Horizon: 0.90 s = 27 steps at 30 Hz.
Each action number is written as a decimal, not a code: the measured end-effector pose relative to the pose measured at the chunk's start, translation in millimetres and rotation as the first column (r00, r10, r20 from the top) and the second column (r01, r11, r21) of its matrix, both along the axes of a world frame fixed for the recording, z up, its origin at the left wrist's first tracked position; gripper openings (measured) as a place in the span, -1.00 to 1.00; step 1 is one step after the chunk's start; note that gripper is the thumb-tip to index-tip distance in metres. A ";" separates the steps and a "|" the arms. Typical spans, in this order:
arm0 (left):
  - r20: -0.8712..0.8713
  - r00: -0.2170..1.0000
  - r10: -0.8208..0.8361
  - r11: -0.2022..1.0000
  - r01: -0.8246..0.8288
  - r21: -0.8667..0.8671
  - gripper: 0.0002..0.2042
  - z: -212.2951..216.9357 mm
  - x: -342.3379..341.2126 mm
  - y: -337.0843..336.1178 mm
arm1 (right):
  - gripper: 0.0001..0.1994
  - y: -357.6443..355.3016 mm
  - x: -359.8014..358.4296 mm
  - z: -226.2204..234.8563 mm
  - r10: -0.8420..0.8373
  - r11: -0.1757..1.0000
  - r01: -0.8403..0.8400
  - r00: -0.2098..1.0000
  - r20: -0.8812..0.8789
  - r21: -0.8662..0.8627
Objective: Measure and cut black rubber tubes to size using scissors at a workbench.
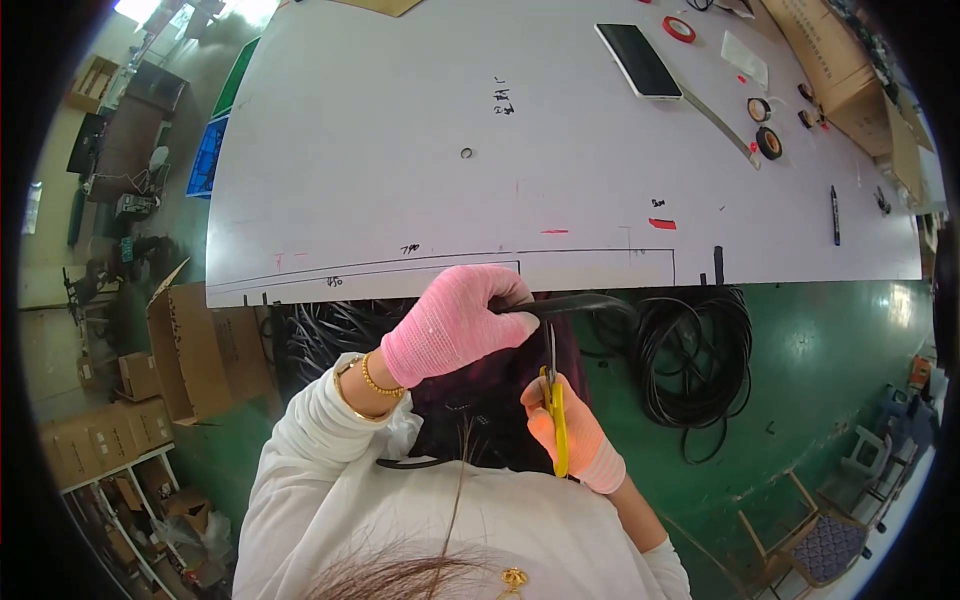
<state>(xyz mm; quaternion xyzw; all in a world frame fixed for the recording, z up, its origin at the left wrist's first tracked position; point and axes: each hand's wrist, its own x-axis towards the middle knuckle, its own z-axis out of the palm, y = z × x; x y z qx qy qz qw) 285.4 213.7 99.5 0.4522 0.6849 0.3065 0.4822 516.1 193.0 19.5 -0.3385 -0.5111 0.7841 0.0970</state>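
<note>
Near the front edge of the white table, my left hand (465,322) in a pink glove is closed around a thick black cable (580,304). The cable runs out to the right from between thumb and fingers. Below it, my right hand (575,432), in an orange and pink glove, grips scissors with yellow handles (558,425). Their metal blades (550,345) point up toward the cable just beside my left fingertips. Whether the blades touch the cable I cannot tell.
The white table (400,180) bears marked lines. A phone (637,60), tape rolls (768,143), a metal ruler (720,125) and a marker (835,215) lie on its right. A coil of black cable (735,350) hangs right of me; a cardboard box (215,350) stands left.
</note>
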 end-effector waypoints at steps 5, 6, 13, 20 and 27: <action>0.028 0.999 -0.017 1.000 0.017 -0.001 -0.88 -1.4 4.9 -2.4 | -0.61 -0.2 0.1 -0.4 0.027 1.000 -0.027 0.999 -0.041 0.000; 0.028 0.999 -0.019 1.000 0.019 0.000 -0.88 -1.7 5.2 -2.7 | -0.61 -0.1 0.9 0.3 0.011 0.999 -0.013 0.999 -0.041 -0.040; 0.033 0.999 -0.004 1.000 0.004 0.015 -0.87 -3.9 5.4 -4.0 | -0.65 -0.5 -4.4 -6.3 -0.060 0.981 0.052 0.997 -0.038 -0.189; 0.009 1.000 -0.025 0.999 0.024 0.048 -0.87 -8.4 3.7 -2.8 | -0.72 0.2 -2.9 12.2 0.010 0.999 -0.016 0.988 0.156 0.040; 0.012 0.980 -0.197 0.979 0.198 -0.040 -0.82 -5.6 -7.5 0.8 | -0.71 -4.6 -10.8 25.1 -0.051 0.993 0.065 0.988 0.144 -0.096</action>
